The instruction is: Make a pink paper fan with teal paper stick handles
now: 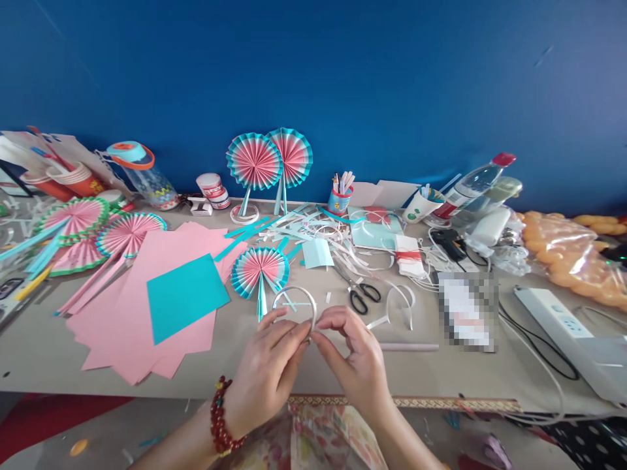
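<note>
My left hand [267, 372] and my right hand [355, 365] meet above the table's near edge. Both pinch a thin white paper strip bent into a ring [294, 303]. The fingertips press together at the ring's lower right. A red bead bracelet [220, 418] circles my left wrist. Just behind the ring lies a small pink and teal paper fan [259, 269] with a teal stem.
Pink paper sheets [132, 307] with a teal square [185, 295] lie left. Black scissors [360, 294] and white paper scraps [313, 232] sit behind my hands. Two upright fans [269, 160] stand at the back. A glue gun [448, 241], bottles [473, 183] and a power strip [563, 323] lie right.
</note>
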The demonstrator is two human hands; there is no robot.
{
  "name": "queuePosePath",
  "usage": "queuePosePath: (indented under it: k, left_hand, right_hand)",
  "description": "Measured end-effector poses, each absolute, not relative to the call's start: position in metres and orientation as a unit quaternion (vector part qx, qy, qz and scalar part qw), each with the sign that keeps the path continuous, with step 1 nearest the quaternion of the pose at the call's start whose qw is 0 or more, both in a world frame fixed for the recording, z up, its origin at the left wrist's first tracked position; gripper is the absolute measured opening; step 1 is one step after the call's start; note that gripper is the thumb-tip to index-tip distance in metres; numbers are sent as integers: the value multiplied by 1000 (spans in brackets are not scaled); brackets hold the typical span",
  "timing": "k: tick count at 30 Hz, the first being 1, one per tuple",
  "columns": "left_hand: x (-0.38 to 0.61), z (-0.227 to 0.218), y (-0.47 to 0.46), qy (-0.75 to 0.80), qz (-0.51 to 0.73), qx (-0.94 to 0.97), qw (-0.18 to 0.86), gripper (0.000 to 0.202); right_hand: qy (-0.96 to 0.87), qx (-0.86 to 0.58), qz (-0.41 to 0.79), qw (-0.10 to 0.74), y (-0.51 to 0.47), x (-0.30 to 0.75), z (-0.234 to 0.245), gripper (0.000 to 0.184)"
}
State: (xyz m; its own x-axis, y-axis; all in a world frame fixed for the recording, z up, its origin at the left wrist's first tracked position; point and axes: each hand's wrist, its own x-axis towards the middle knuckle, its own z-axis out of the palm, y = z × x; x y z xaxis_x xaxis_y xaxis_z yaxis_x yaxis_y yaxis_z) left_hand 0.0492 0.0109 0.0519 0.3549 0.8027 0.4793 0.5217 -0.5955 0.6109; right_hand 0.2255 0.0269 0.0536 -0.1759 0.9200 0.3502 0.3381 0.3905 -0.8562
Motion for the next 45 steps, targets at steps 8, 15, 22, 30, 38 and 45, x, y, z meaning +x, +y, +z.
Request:
queuePosePath:
  k: [8, 15, 22, 30, 38, 45]
  left_hand:
    - [45, 53, 12, 445, 400, 780, 183, 29]
    - [45, 56, 15, 447, 405, 779, 168, 25]
    - [44, 62, 15, 464, 407, 769, 167, 22]
    - [34, 64, 21, 477, 490, 704, 192, 18]
    - [26, 75, 48, 444, 422, 779, 134, 23]
    - [48, 59, 101, 416, 254, 868, 97, 23]
  right_hand:
    - [-702, -452, 314, 453, 28, 232, 55, 11]
    - [-743, -416, 301, 430, 33, 231, 62, 10]
    - [-738, -397, 315, 446, 28, 230, 56, 12]
    - [-657, -375, 322, 569, 21, 234, 55, 17]
    - [-793, -449, 275, 308, 30, 262, 22, 30]
    - [-818, -467, 213, 260, 26, 242, -2, 53]
